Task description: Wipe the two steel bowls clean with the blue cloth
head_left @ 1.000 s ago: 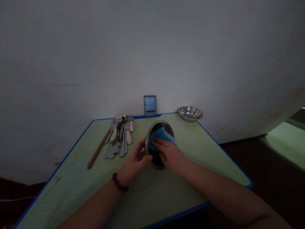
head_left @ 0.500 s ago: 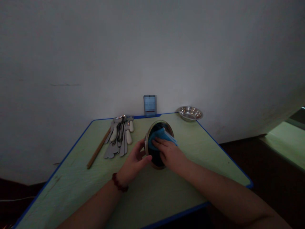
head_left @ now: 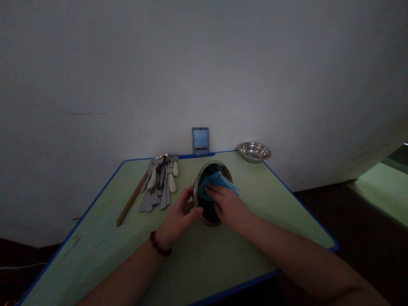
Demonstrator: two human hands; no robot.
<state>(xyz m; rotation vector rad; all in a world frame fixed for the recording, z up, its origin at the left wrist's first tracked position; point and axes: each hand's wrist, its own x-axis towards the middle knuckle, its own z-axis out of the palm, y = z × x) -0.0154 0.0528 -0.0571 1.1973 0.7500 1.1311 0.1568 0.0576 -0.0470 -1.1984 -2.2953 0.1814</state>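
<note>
A round metal bowl (head_left: 213, 216) is tipped on its side over the middle of the table, its dark inside turned toward me and to the right. My left hand (head_left: 181, 216) grips its left rim, thumb at the front and fingers behind, partly hidden. Inside the bowl, my right hand (head_left: 228, 205) presses a folded blue cloth (head_left: 219, 180) against the inner wall. Its fingers lie over the cloth, and the cloth's pale edge sticks out to the right.
Left of the bowl lies a pile of metal cutlery (head_left: 162, 182), some with white handles, beside wooden chopsticks (head_left: 132, 199). A shiny metal bowl (head_left: 255, 152) stands at the back right corner. A phone-like screen (head_left: 200, 142) leans on the wall behind the blue-edged table (head_left: 280, 212).
Almost nothing differs. Both hands, the bowl and the cloth keep nearly the same places, with only a very slight shift of the right hand and cloth.
</note>
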